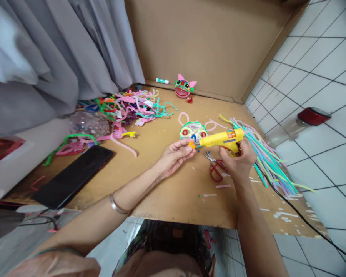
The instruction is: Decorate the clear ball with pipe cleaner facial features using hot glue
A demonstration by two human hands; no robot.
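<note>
My left hand [175,157] is closed, pinching a small orange pipe cleaner piece [192,145] between thumb and fingertips. A blue loop [193,137] shows just above it; whether the two are joined I cannot tell. In my right hand [242,159] is a yellow hot glue gun [219,139], its nozzle pointing left at the orange piece. Behind the hands lies a round face [202,127] with a green rim, red eyes and pink loops at its sides, partly hidden by the left fingers and gun. Red-handled scissors [216,175] rest beneath the gun.
Colourful pipe cleaners [132,104] are heaped at the back left, and a bundle of straight ones [273,165] lies right. A black phone [75,177] is at left. A pink-eared face ornament [183,89] and glue stick [162,81] stand behind. The gun's black cord [298,217] trails right.
</note>
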